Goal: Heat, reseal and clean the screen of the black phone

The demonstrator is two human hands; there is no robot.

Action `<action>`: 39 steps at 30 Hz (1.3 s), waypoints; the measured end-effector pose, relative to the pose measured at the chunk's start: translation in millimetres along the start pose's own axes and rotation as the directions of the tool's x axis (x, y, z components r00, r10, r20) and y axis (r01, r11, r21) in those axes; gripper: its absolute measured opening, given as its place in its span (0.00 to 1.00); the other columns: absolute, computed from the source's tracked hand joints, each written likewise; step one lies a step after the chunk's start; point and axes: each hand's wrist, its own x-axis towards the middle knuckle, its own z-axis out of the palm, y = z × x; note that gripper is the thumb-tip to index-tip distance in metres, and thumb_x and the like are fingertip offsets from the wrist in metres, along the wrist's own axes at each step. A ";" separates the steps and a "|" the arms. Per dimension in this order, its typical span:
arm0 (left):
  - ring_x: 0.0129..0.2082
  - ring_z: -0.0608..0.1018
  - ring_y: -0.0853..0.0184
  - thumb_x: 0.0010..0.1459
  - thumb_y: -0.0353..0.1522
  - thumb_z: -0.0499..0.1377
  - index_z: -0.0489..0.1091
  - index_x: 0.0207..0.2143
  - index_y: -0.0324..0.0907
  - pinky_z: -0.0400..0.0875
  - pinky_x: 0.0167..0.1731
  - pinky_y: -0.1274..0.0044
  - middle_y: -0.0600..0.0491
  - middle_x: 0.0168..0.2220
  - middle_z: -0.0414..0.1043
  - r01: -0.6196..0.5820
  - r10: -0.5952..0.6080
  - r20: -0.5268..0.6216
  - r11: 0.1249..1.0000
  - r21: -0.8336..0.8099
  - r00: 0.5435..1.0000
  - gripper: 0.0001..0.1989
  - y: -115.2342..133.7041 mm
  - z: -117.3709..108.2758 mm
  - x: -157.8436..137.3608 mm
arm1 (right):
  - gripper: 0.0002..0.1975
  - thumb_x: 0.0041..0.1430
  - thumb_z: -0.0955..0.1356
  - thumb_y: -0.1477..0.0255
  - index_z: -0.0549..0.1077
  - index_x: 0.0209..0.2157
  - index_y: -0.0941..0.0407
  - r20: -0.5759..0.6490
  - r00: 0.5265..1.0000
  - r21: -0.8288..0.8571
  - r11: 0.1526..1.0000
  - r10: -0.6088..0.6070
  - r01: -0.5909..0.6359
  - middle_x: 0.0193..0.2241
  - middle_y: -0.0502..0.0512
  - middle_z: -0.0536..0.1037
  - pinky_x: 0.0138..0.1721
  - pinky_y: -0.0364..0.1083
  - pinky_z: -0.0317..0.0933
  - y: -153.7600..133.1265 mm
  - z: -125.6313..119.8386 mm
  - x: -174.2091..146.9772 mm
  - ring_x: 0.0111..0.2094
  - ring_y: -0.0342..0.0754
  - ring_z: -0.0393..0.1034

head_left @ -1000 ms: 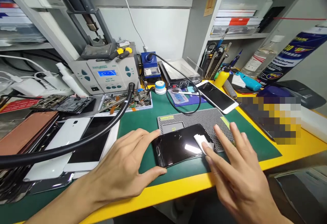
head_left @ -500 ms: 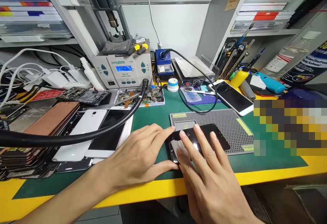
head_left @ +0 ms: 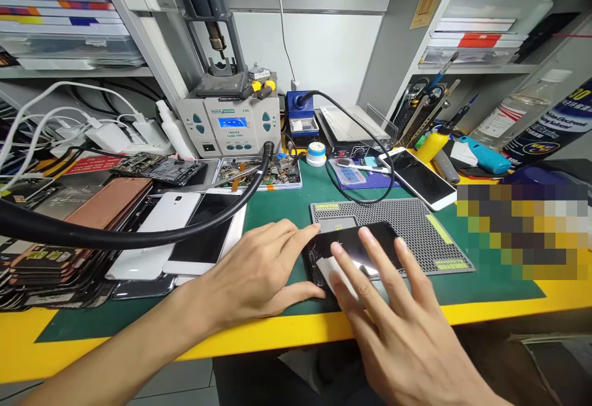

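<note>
A black phone with what look like fine cracks at its left end lies partly on a grey perforated mat. My left hand grips the phone's left end, thumb at the near edge and fingers at the far corner. Over the screen, my right hand presses a thin white wipe with thumb and forefinger, its other fingers spread above the glass. Part of the wipe and the phone's right side are hidden beneath those fingers.
Stacked phones and phone parts crowd the left, crossed by a thick black hose from the hot-air station. Behind the mat are a white jar, a black cable and a white phone. Bottles stand far right.
My right hand has shifted slightly right and toward me, with the white wipe still under it. My left hand keeps its hold on the phone. The whole view has tilted a little.
</note>
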 end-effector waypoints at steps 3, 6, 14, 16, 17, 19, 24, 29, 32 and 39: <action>0.42 0.76 0.54 0.63 0.49 0.58 0.60 0.61 0.27 0.76 0.41 0.63 0.40 0.42 0.74 0.006 -0.006 -0.003 1.000 -0.005 1.000 0.37 -0.9 -0.2 1.4 | 0.22 0.63 0.62 0.79 0.73 0.56 0.67 0.013 0.999 -0.045 0.998 0.040 -0.039 0.67 0.72 0.62 0.62 0.78 0.45 12.6 -3.7 -13.1 0.68 0.81 0.45; 0.41 0.76 0.55 0.63 0.49 0.59 0.60 0.61 0.26 0.76 0.40 0.64 0.40 0.41 0.74 0.005 -0.005 -0.003 1.000 -0.007 1.000 0.38 -1.3 -0.2 2.7 | 0.23 0.58 0.63 0.83 0.74 0.54 0.66 -0.012 0.995 -0.052 0.993 0.102 -0.102 0.65 0.73 0.65 0.60 0.78 0.49 18.8 -5.4 -20.1 0.68 0.80 0.47; 0.38 0.76 0.57 0.61 0.51 0.60 0.59 0.61 0.29 0.76 0.40 0.64 0.43 0.40 0.73 0.039 -0.039 -0.007 0.998 -0.046 0.999 0.39 -1.8 1.0 -0.6 | 0.23 0.58 0.63 0.83 0.74 0.54 0.67 -0.062 0.986 0.096 0.984 0.156 -0.149 0.64 0.72 0.67 0.60 0.77 0.51 -3.4 5.1 -5.3 0.68 0.78 0.47; 0.40 0.76 0.56 0.60 0.51 0.60 0.59 0.61 0.30 0.76 0.42 0.64 0.43 0.41 0.73 0.055 -0.055 0.000 0.996 -0.063 0.998 0.39 -1.8 0.8 -0.7 | 0.22 0.60 0.62 0.81 0.74 0.55 0.68 -0.063 0.991 0.100 0.989 0.115 -0.108 0.64 0.72 0.66 0.60 0.76 0.50 -8.3 8.3 -0.9 0.69 0.79 0.46; 0.42 0.77 0.56 0.60 0.51 0.60 0.58 0.62 0.31 0.76 0.43 0.64 0.42 0.43 0.74 0.066 -0.066 0.005 0.995 -0.074 0.998 0.40 -1.7 0.7 -0.7 | 0.21 0.61 0.62 0.81 0.74 0.55 0.68 -0.058 0.994 0.092 0.992 0.088 -0.082 0.64 0.72 0.66 0.60 0.76 0.49 -9.7 9.6 0.9 0.69 0.79 0.45; 0.45 0.77 0.55 0.60 0.51 0.61 0.57 0.63 0.32 0.75 0.46 0.64 0.41 0.46 0.74 0.089 -0.087 0.021 0.991 -0.100 0.996 0.40 -1.2 0.5 -0.5 | 0.20 0.63 0.62 0.79 0.74 0.54 0.70 -0.040 0.999 0.070 0.997 0.035 -0.032 0.65 0.73 0.65 0.61 0.76 0.47 -10.2 11.5 4.2 0.69 0.79 0.43; 0.50 0.75 0.56 0.58 0.45 0.66 0.54 0.65 0.36 0.73 0.52 0.65 0.43 0.50 0.71 0.204 -0.195 0.068 0.965 -0.163 0.978 0.41 3.2 0.0 -0.1 | 0.21 0.63 0.63 0.75 0.74 0.54 0.68 0.031 0.999 0.086 0.995 0.042 -0.044 0.66 0.71 0.63 0.64 0.74 0.44 -4.6 11.4 15.9 0.70 0.77 0.42; 0.55 0.72 0.57 0.54 0.37 0.67 0.51 0.67 0.38 0.71 0.57 0.65 0.43 0.54 0.67 0.279 -0.264 0.097 0.938 -0.205 0.960 0.43 7.5 -1.1 -0.8 | 0.21 0.66 0.63 0.71 0.75 0.55 0.65 0.072 0.993 0.066 0.993 0.097 -0.102 0.64 0.69 0.67 0.61 0.73 0.53 -1.5 4.8 31.7 0.68 0.76 0.48; 0.54 0.72 0.57 0.53 0.36 0.66 0.50 0.68 0.38 0.71 0.56 0.65 0.44 0.53 0.67 0.288 -0.273 0.096 0.935 -0.206 0.957 0.44 8.2 -0.8 -2.7 | 0.23 0.69 0.62 0.68 0.72 0.59 0.66 0.098 0.990 0.069 0.992 0.102 -0.109 0.65 0.70 0.66 0.61 0.74 0.52 -0.4 4.3 38.7 0.69 0.76 0.47; 0.54 0.73 0.60 0.56 0.30 0.60 0.48 0.68 0.41 0.73 0.54 0.69 0.46 0.53 0.69 0.270 -0.271 0.013 0.949 -0.166 0.962 0.39 10.8 3.8 -4.3 | 0.25 0.72 0.58 0.68 0.67 0.63 0.67 0.140 0.972 0.080 0.976 0.190 -0.202 0.67 0.70 0.61 0.64 0.75 0.48 -0.3 12.0 52.3 0.70 0.76 0.43</action>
